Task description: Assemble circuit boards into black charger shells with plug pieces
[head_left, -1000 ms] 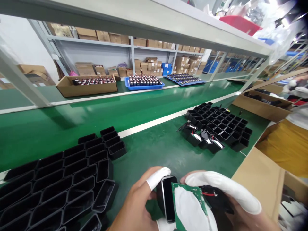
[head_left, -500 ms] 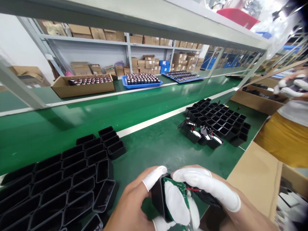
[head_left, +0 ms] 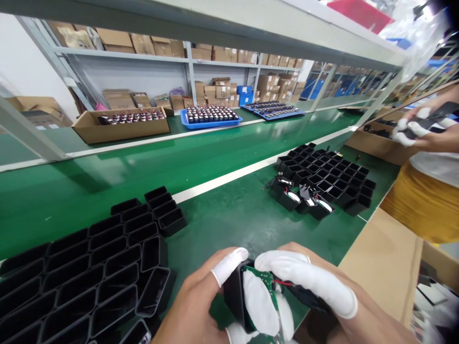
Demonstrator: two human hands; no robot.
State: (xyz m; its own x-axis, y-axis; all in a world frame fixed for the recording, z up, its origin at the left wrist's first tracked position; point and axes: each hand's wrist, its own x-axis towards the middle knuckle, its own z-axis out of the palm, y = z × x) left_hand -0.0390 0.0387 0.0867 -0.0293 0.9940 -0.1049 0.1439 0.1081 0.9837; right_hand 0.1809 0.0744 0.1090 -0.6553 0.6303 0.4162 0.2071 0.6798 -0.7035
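Observation:
My left hand (head_left: 201,291), with white covers on its fingertips, is closed around a black plastic case (head_left: 233,291) at the bottom centre. A green circuit board (head_left: 267,282) with a white oval pad (head_left: 261,303) sits at the case's open side; how deep it goes in cannot be seen. My right hand (head_left: 311,282), also in white finger covers, grips the board beside the case. Red and black wires (head_left: 283,283) run from the board toward a dark part under my right fingers, mostly hidden.
Rows of black cases (head_left: 96,272) stand at left. More cases (head_left: 322,177) stand at right, several filled with boards and wires in front. Behind are a cardboard box (head_left: 122,136) and blue trays (head_left: 211,125). A co-worker's gloved hands (head_left: 423,126) hold a dark part beyond a carton (head_left: 380,267).
My hands keep their grip on the case and board, nearly unmoved. The co-worker's hands have shifted left, bringing a dark part into clearer view. My view has tilted slightly.

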